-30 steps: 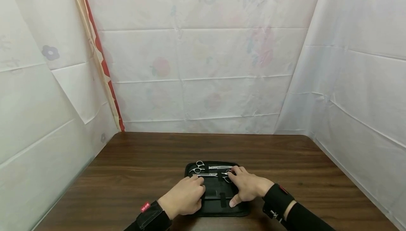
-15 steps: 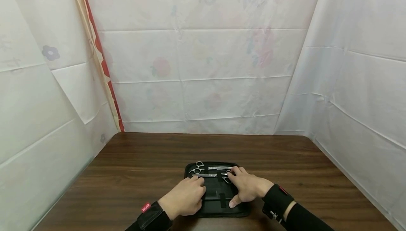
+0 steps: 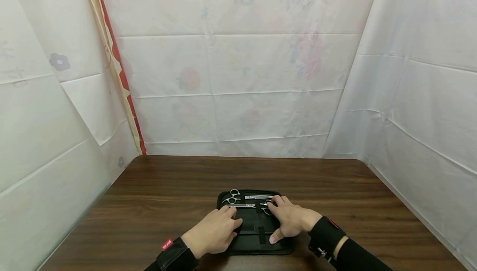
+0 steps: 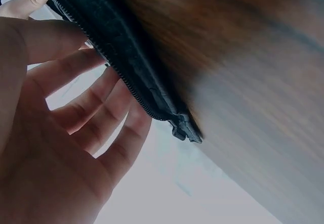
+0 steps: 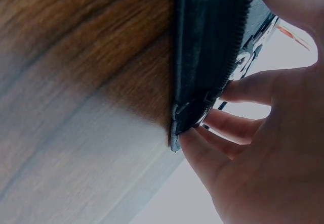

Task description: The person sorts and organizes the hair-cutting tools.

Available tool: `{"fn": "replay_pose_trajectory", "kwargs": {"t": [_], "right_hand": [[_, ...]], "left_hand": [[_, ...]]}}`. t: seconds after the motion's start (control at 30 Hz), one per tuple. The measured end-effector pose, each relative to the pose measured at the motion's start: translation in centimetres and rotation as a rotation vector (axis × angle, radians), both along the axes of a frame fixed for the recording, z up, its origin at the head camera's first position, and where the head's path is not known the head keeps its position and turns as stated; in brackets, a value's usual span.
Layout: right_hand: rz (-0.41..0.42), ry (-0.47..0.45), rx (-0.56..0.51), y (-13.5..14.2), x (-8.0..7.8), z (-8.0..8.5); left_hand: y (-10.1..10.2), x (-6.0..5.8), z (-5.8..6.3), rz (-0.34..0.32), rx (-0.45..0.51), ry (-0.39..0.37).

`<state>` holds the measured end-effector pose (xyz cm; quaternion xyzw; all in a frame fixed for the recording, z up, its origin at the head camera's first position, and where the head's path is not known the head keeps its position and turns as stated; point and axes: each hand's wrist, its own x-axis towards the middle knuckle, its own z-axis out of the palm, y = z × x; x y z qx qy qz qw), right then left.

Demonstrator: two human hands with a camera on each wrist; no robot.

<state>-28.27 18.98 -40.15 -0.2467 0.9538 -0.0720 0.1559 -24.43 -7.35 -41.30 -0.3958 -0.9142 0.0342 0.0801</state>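
Note:
A black zippered scissors case (image 3: 251, 248) lies unfolded on the wooden table. Two pairs of silver scissors are held in it, one pair (image 3: 233, 197) with its finger rings at the upper left, the other (image 3: 266, 210) with rings partly behind my right hand. My left hand (image 3: 214, 231) touches the case's left side, fingertips along the zipper teeth (image 4: 119, 72) in the left wrist view. On the opposite side my right hand (image 3: 294, 218) rests with spread fingers, thumb near the lower strap. The right wrist view has those fingertips at the zipped rim (image 5: 195, 115).
The brown wood-grain table (image 3: 164, 188) reaches back to a white printed sheet (image 3: 238, 118) hung behind it. More white sheeting (image 3: 417, 109) closes off the right side, and a similar sheet (image 3: 52, 138) the left. Black bands sit on both wrists.
My left hand has shifted slightly left, and its fingers have loosened and spread a little at the case's edge. My right hand and the case stay in place.

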Motion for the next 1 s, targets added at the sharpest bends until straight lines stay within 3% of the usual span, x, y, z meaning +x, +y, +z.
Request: {"fn": "replay_pose_trajectory", "kwargs": {"t": [0.77, 1.0], "right_hand": [[-0.008, -0.036, -0.017, 0.3, 0.2, 0.1], [0.017, -0.032, -0.103, 1.0, 0.9, -0.4]], "left_hand": [[-0.9, -0.2, 0.1, 0.006, 0.09, -0.107], [-1.3, -0.1, 0.3, 0.017, 0.131, -0.102]]}}
